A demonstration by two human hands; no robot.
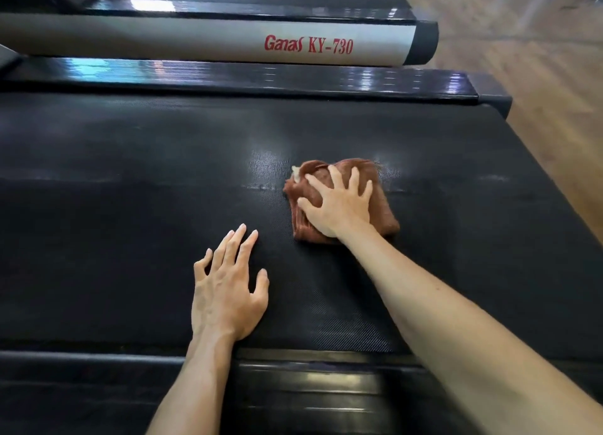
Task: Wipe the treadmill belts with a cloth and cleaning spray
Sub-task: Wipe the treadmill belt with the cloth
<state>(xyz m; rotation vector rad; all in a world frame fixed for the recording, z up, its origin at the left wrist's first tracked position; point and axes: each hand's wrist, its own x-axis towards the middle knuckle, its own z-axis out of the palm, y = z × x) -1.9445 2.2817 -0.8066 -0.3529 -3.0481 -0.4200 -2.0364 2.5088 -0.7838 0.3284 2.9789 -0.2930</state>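
A black textured treadmill belt [130, 173] fills most of the head view. On it, right of centre, lies a folded reddish-brown cloth [383, 212]. My right hand [336, 203] presses flat on the cloth with fingers spread. My left hand [228, 287] rests palm-down on the bare belt, lower and to the left, fingers straight and holding nothing. A faint shiny patch shows on the belt just beyond the cloth. No spray bottle is in view.
Glossy black side rails run along the belt's far edge [261, 79] and near edge [310, 382]. Beyond stands a neighbouring treadmill's grey side cover [212, 43] with red lettering. Wooden floor [538, 59] lies at the right.
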